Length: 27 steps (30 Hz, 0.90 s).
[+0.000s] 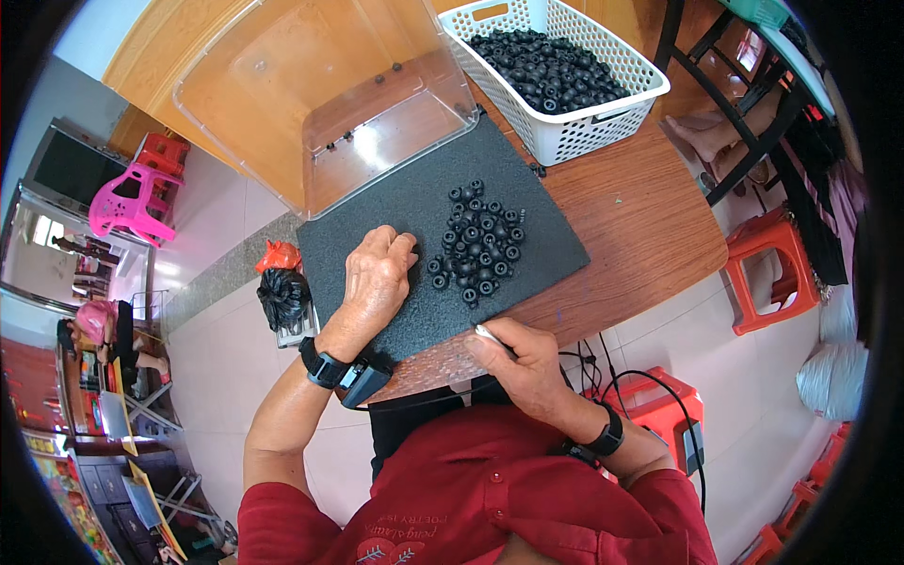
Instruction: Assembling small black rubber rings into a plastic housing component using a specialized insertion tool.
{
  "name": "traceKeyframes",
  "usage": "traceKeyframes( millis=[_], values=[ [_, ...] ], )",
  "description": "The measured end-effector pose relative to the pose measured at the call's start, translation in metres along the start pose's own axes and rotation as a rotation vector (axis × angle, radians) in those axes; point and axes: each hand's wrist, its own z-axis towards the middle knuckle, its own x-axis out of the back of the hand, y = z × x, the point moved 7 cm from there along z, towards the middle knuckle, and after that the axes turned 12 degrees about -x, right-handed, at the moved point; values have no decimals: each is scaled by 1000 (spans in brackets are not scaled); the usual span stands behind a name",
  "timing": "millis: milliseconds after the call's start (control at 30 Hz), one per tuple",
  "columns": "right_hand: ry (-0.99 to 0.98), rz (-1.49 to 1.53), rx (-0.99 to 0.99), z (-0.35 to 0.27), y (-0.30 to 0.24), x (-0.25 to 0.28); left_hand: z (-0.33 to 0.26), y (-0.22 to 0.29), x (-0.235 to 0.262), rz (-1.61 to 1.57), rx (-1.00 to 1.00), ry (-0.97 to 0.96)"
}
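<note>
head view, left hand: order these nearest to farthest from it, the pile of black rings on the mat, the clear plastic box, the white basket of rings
1. Pile of black rings: just to the right of the left hand, on the dark mat.
2. Clear plastic box: beyond the hand, at the mat's far edge.
3. White basket: far right corner of the wooden table, farthest.

Two hands are showing: one left hand [379, 273] and one right hand [521, 367], each wearing one black wrist device. One black foam mat [377, 212] is lying on one wooden table [640, 226]. Roughly thirty small black rings [480, 245] are sitting in one cluster; an exact count is not possible. One white basket [565, 132] is holding too many rings to count. One clear plastic bin [282, 85] is standing behind.
</note>
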Motion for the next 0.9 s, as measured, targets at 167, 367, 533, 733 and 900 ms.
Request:
traceKeyframes(
  millis=[167, 367, 533, 733, 900],
  values=[
    [10, 9, 9, -1, -2, -1, -35, -16, -1, -633, 381, 50],
    [-21, -26, -39, -1, -5, -2, -49, 32, 12, -1233, 676, 163],
    [-28, -5, -68, -1, -7, -4, -64, 46, 10, -1415, 733, 264],
    [45, -121, 205, 1, -36, -10, -69, 57, 6, -1586, 756, 336],
    [66, -225, 280, 3, -47, -14, -74, 60, 3, -1658, 743, 362]
  ],
)
